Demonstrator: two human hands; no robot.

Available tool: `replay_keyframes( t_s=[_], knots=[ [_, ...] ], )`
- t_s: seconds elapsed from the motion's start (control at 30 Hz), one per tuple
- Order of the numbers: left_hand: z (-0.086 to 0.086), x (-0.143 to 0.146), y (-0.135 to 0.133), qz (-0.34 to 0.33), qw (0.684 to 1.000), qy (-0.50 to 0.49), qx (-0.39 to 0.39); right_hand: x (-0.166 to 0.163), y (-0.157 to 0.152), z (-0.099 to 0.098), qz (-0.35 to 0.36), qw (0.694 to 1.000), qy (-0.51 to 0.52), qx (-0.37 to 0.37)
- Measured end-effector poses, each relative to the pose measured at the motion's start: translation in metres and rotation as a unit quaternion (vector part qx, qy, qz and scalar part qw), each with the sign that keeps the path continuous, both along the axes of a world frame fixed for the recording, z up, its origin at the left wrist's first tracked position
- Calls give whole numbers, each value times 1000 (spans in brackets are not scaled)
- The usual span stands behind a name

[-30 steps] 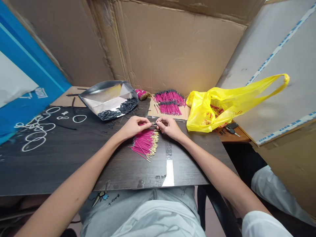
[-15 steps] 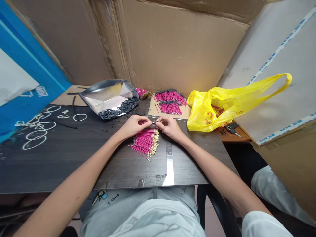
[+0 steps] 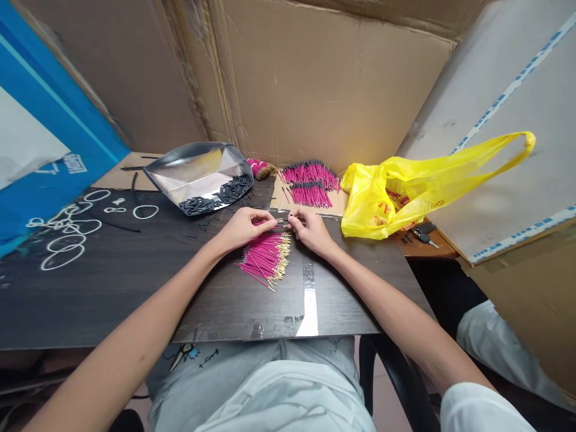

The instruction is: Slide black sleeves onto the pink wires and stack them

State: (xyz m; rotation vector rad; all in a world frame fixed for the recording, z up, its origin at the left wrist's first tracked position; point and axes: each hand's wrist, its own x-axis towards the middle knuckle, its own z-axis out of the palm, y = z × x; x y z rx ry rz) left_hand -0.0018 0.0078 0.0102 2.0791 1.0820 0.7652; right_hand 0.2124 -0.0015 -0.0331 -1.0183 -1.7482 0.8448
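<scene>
brown cardboard [image 3: 333, 84] stands behind my dark worktop [image 3: 135, 288], where my left hand [image 3: 245, 228] pinches a few slim rods [image 3: 282, 226], my right hand [image 3: 311, 230] is pinched near their tips, its hold unclear, and gold-tipped pink rods [image 3: 266, 254] lie fanned just nearer me.

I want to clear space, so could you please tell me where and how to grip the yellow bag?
Probably by its handle, from the near side: it stretches out as a narrow strip, away from the crumpled body, with the white panel behind.
</scene>
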Motion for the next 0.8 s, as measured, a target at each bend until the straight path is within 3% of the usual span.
replay_keyframes(
  t_s=[0.17,0.37,0.5,0.8],
  knots=[
    [-1,0,0,-11,1000,8,0,0,1,-1,43,999,-4,-9],
    [0,-4,2,-43,998,12,-33,4,1,3,113,986,70,-105],
    [3,-6,3,-55,997,9,-50,5,4,2,143,975,116,-125],
    [8,-8,3,-20,998,-34,-50,4,4,3,96,986,88,-103]
  ],
)
